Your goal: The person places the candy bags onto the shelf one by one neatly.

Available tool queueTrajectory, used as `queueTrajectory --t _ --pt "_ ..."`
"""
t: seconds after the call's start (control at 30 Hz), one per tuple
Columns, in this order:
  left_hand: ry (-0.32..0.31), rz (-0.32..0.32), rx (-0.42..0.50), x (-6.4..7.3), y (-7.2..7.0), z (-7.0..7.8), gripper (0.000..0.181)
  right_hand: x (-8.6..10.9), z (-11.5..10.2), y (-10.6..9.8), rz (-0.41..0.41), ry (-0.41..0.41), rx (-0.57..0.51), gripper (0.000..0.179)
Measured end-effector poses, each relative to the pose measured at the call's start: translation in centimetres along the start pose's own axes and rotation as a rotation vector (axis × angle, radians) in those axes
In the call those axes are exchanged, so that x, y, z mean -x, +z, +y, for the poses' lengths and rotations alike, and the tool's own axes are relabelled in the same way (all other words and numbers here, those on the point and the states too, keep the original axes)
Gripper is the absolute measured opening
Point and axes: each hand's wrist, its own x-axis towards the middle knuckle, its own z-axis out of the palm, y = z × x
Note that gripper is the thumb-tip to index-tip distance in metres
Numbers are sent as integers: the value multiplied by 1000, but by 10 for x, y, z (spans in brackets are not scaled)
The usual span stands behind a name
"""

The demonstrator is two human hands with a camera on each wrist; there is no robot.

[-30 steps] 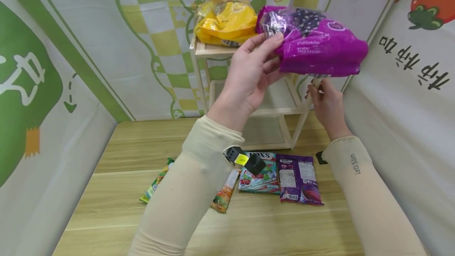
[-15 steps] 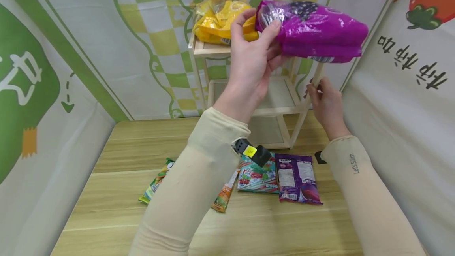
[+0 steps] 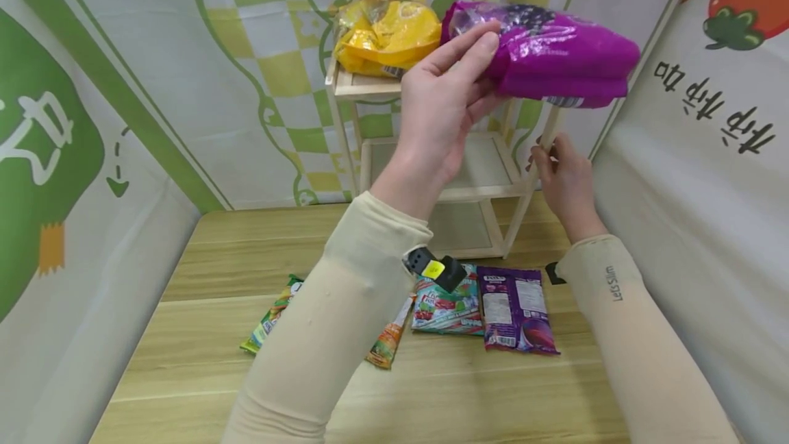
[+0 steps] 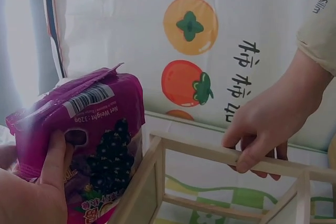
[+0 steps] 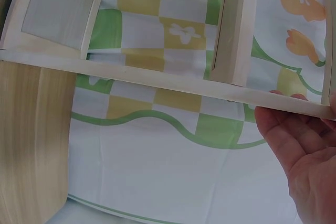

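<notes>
A purple bag [image 3: 567, 60] with a dark grape picture and a barcode lies at the right of the shelf rack's top. My left hand [image 3: 437, 108] holds its left end, thumb and forefinger close together on the wrapper. In the left wrist view, the fingers [image 4: 54, 163] lie along the bag's printed side. My right hand [image 3: 567, 180] grips the right front post of the wooden shelf rack [image 3: 481, 192]; the right wrist view shows fingers around the pale post [image 5: 173, 83]. Left of the purple bag, a yellow bag [image 3: 394, 36] sits on the top shelf.
On the wood-grain table [image 3: 203, 334] lie a teal packet [image 3: 446, 303], a dark purple packet [image 3: 518, 310], an orange packet [image 3: 388, 344] and a green packet [image 3: 268, 324]. My left sleeve partly hides some of them. Printed fabric walls [image 3: 690, 225] stand close around.
The purple bag has moved up and back a little, its barcode edge now showing. My left forefinger lifted off, then came down on the bag near the thumb. The right hand stays on the post.
</notes>
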Motion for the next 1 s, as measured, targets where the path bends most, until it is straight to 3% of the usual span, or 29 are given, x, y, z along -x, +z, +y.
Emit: queueTrajectory --t 0.2,0.33,0.6,0.7,0.8,0.93,1.0 --pt "46 -94 13 5 0 -3 38 1 -2 0 -26 29 7 25" --pt "101 -66 -74 9 5 -4 44 0 -1 0 -23 22 0 26" --pt "202 14 -287 16 8 -2 23 0 0 1 -7 7 -18 24" --pt "243 22 -361 13 6 -3 21 0 0 1 -8 13 -18 24" --pt "270 15 -371 7 3 -4 21 0 0 1 -16 26 -12 25" --pt "248 14 -333 -6 -3 -7 21 0 0 1 -26 39 -5 26" --pt "213 49 -309 -12 -7 -7 21 0 0 1 -28 38 1 26"
